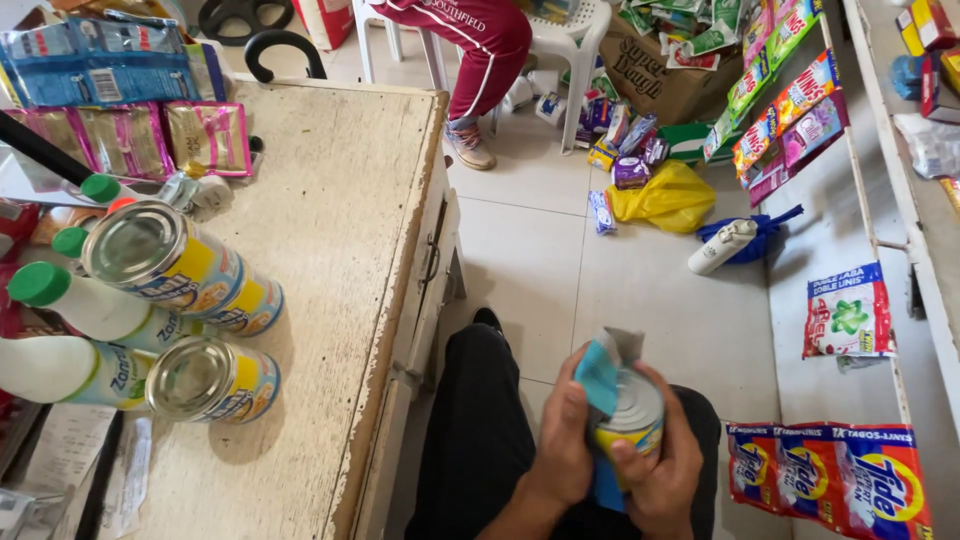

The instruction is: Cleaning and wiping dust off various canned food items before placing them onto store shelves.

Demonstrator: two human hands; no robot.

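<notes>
The left hand gripped the can and pressed a blue cloth on its lid; the right hand clasped its side. A firm, steady right grip would have suited the wiping.

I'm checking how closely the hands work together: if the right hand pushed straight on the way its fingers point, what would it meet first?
The right hand has its fingers curled leftward around the yellow-labelled can, so it would press into that can at once. Just beyond lie the blue cloth and the left hand; depth there is unclear.
</notes>
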